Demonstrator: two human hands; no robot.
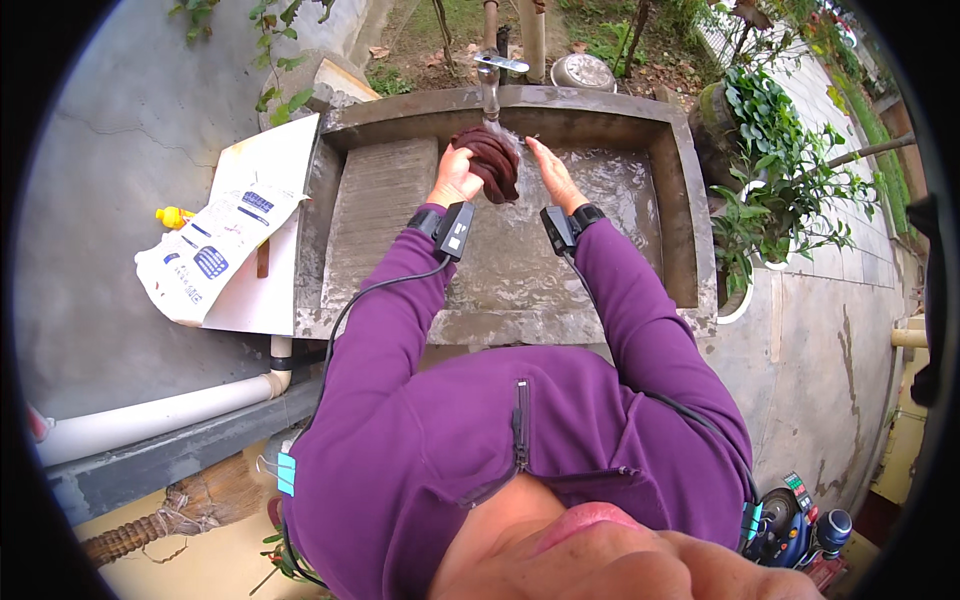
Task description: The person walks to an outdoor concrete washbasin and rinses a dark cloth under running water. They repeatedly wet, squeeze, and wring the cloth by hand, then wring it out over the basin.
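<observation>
In the head view my left hand (457,178) grips a bunched dark maroon cloth (491,161) just below a metal tap (490,90). Water runs from the tap onto the cloth's right side. My right hand (553,176) is held up to the right of the stream, fingers extended and apart from the cloth, with nothing seen in it. Both hands are over a concrete wash basin (694,225), whose floor is wet and rippling. A ribbed concrete washboard slab (379,217) lies at the basin's left.
A white board (259,300) with a printed sheet (217,240) adjoins the basin's left side, near a yellow bottle (174,217). An upturned metal basin (583,73) sits behind the rim. Potted plants (780,195) stand at the right. Cables run along both sleeves.
</observation>
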